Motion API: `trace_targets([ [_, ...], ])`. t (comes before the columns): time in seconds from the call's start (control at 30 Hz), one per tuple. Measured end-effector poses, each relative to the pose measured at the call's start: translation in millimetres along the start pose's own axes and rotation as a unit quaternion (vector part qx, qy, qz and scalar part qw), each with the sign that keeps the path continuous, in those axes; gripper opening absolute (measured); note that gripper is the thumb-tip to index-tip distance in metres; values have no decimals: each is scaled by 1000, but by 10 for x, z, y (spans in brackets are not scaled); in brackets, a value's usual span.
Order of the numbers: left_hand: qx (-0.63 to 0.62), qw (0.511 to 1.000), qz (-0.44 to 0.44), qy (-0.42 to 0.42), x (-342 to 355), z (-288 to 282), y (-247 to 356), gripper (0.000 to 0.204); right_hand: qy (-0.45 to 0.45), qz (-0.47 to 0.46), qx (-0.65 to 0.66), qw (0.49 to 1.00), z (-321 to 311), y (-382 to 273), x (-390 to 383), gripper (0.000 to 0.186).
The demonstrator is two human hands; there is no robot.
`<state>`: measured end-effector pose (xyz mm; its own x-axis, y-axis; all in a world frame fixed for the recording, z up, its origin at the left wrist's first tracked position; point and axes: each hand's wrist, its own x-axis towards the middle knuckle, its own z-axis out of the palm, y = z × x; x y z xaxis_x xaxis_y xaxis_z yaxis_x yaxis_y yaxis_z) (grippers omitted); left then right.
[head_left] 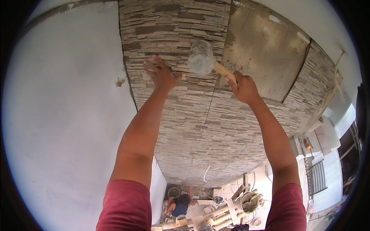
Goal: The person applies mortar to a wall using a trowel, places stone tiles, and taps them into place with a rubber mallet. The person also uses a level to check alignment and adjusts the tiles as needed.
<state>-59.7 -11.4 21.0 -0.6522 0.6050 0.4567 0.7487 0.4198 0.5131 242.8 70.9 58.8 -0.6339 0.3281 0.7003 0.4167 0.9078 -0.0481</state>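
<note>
My right hand [244, 87] is closed around the wooden handle of a rubber mallet [202, 57]. The mallet's pale, whitish head is in front of a stone-look wall tile [173, 23]; whether it touches the tile I cannot tell. With fingers spread, my left hand [163, 76] lies against the same tile, left of the mallet head. Right of this tile is a bare patch of grey-brown mortar [266, 50] on the wall. More tiles in the same stacked-stone pattern [231, 115] cover the wall below, with thin seams between them.
A smooth pale wall [65, 115] meets the tiles at the left. Far below, a person [180, 205] crouches by a bucket [174, 192]. Bamboo poles [223, 218] and a bucket of grey mix [249, 202] are beneath me. An orange tool [307, 143] rests on a ledge at right.
</note>
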Motion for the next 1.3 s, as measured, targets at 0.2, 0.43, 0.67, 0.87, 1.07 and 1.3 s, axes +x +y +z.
trace_targets([
  [0.2,4,1000,18,20,8,99,-117,151,-62,-8,-22,998,81,9,-304,53],
  [0.43,-41,999,-25,2,5,98,-28,156,-77,-1,-18,997,100,150,-448,51],
  [0.67,-46,998,-48,-3,-4,-78,-18,151,-70,8,-22,997,127,151,-418,51],
  [0.87,-58,995,-70,-42,-139,-186,99,146,-123,71,-61,988,189,237,-385,55],
  [1.07,-36,995,-65,-61,-83,-200,139,142,-65,111,45,991,290,-3,-602,54],
  [1.3,-133,963,-14,236,195,140,689,98,79,193,221,953,903,-584,-1192,39],
])
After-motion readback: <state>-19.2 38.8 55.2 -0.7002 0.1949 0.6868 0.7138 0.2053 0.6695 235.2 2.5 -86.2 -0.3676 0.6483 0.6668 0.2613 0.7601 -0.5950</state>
